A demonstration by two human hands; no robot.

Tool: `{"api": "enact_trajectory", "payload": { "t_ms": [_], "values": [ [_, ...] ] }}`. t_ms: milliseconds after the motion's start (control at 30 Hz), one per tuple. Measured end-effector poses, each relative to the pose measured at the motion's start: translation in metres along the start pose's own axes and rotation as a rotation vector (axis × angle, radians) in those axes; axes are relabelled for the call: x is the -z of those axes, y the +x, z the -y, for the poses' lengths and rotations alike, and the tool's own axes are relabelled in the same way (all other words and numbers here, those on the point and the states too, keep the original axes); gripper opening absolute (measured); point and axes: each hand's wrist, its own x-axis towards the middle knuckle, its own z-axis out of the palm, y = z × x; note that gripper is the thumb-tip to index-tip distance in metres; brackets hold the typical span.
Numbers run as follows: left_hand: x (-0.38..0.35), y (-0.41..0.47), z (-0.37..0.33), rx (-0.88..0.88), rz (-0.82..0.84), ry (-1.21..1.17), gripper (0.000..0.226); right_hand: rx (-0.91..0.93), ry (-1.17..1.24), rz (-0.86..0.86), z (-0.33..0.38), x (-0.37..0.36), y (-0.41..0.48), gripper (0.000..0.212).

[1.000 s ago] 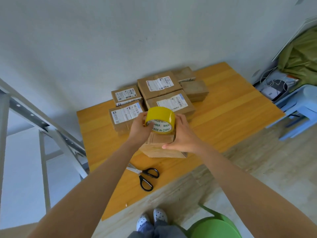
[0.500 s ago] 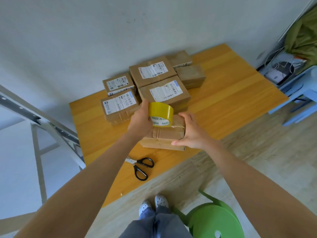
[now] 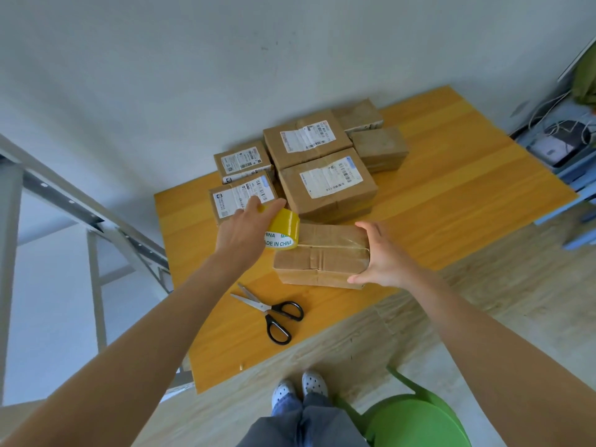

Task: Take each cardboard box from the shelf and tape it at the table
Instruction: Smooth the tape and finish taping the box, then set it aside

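A brown cardboard box [image 3: 322,258] lies near the front edge of the wooden table [image 3: 451,195]. My left hand [image 3: 245,230] grips a yellow tape roll [image 3: 283,232] at the box's upper left corner, and a strip of tape runs from the roll across the box top. My right hand [image 3: 383,258] holds the box's right end, fingers and thumb curved round it.
Several labelled cardboard boxes [image 3: 327,185] are grouped at the table's back. Black-handled scissors [image 3: 274,312] lie in front of the box. A metal shelf frame [image 3: 64,201] stands at left, a green stool [image 3: 416,421] below, a blue chair [image 3: 574,175] at right.
My left hand has lowered the tape roll from above the box to its upper left corner, pulling tape along the top. My right hand has shifted to the box's right end.
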Motion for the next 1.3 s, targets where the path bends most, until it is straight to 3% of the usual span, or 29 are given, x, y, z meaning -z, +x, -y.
{"api": "enact_trajectory", "payload": {
  "t_ms": [167, 400, 600, 700, 867, 1067, 1300],
  "values": [
    [-0.007, -0.005, -0.003, 0.070, -0.124, -0.221, 0.044, -0.018, -0.081, 0.021, -0.001, -0.004, -0.002, 0.113],
    [-0.021, -0.008, -0.006, 0.104, -0.184, -0.492, 0.051, 0.043, -0.260, -0.009, 0.013, -0.014, 0.003, 0.132],
    [-0.031, 0.000, 0.001, 0.287, -0.135, -0.741, 0.036, 0.055, -0.326, -0.059, 0.026, -0.021, 0.008, 0.129],
    [-0.035, 0.000, 0.004, 0.300, -0.115, -0.825, 0.032, 0.034, -0.352, -0.077, 0.027, -0.019, 0.008, 0.125],
    [-0.023, 0.000, 0.008, 0.110, -0.083, -0.556, 0.042, 0.050, -0.375, -0.096, 0.026, -0.020, 0.005, 0.122],
    [-0.020, 0.004, 0.049, 0.089, -0.013, -0.011, 0.047, 0.030, -0.345, -0.085, 0.023, -0.015, 0.005, 0.120],
    [-0.047, 0.002, 0.057, 0.066, 0.072, 0.034, 0.054, 0.026, -0.332, -0.078, 0.021, -0.017, 0.007, 0.124]
  ]
}}
